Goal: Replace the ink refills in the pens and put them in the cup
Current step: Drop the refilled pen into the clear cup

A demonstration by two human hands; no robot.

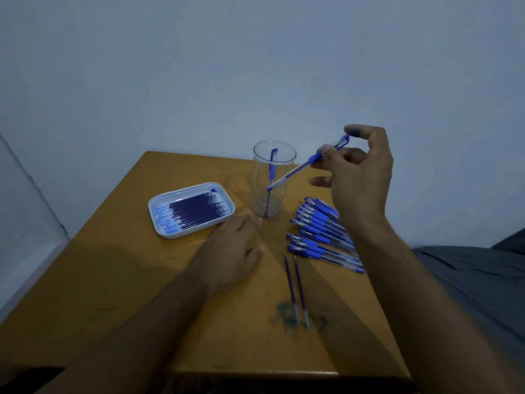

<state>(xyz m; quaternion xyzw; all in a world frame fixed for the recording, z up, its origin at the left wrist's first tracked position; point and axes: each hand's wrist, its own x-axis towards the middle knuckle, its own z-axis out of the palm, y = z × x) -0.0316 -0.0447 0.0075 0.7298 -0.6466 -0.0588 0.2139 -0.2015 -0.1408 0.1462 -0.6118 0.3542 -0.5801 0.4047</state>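
Observation:
My right hand [359, 177] is raised beside the clear cup [273, 180] and pinches a blue pen [301, 169], which slants down to the left in front of the cup. One blue pen [272, 177] stands inside the cup. My left hand [235, 248] lies flat on the table, palm down, fingers apart, just in front of the cup and the white tray [159, 220]. The tray holds several dark blue refills [196, 210]. Several blue pens [321, 231] lie in a pile at the right. Two loose refills [297, 291] lie on the table near me.
The yellow-brown table [127, 294] has an ink stain [284, 312] under the loose refills. A pale wall stands close behind the table. Grey cloth [468, 280] lies off the table's right edge.

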